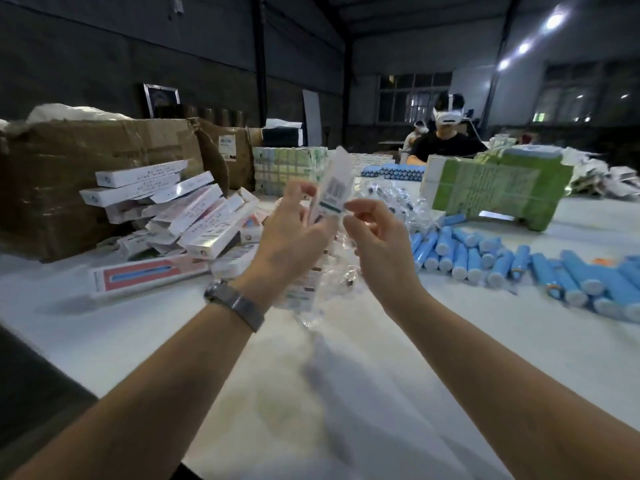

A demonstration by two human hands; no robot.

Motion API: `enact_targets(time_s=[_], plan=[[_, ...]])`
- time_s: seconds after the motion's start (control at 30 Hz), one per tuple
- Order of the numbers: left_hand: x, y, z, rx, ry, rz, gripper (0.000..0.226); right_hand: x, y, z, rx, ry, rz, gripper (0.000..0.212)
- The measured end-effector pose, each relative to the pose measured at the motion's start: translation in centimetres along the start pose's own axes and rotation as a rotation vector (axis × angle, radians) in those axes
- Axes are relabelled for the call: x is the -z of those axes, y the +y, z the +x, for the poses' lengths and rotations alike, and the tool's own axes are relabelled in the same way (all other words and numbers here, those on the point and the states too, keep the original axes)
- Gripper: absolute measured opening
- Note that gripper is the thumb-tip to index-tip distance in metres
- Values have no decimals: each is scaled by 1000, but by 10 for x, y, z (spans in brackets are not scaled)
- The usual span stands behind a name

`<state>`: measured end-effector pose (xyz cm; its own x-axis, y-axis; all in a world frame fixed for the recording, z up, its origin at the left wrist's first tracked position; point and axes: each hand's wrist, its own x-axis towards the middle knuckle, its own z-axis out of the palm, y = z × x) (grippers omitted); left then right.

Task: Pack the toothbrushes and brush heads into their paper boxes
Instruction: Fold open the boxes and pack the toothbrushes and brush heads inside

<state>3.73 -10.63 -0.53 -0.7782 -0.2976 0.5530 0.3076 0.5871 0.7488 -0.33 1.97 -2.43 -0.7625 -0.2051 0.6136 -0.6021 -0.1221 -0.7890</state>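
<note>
My left hand (294,233) grips a flat paper box (334,188) with a barcode, held upright above the table. My right hand (375,233) is beside it, fingers curled, with its fingertips at the box's lower right corner. Under my hands lies clear plastic wrap (332,278) with more small packs in it. A heap of packed white toothbrush boxes (194,216) lies to the left, one pink-fronted box (145,275) in front. Several blue toothbrush handles (485,254) lie in rows on the right.
Large brown cartons (90,181) stand at the far left. Stacks of green-white boxes (291,168) and a green bundle (498,188) sit at the back. A person in a headset (446,136) works across the white table (346,393).
</note>
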Motion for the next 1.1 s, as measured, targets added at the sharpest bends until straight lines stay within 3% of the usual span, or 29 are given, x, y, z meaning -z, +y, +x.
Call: enact_targets(time_s=[0.1,0.2,0.37,0.77,0.93,1.1], plan=[[-50,26,-18,174,-80,-580,28,29,-3,-4,28,95,-29,16],[-94,45,-34,241,-134,-822,32,68,-8,-11,8,127,-7,25],[-140,50,-62,27,-290,-765,58,121,-5,-30,-73,72,35,24],[-139,32,-68,-167,-379,-656,73,139,-18,-34,6,-108,-25,45],[-138,31,-68,-194,-346,-707,50,135,-15,-37,42,8,-105,56],[-136,32,-67,-211,-335,-701,54,126,-11,-41,106,85,-128,50]])
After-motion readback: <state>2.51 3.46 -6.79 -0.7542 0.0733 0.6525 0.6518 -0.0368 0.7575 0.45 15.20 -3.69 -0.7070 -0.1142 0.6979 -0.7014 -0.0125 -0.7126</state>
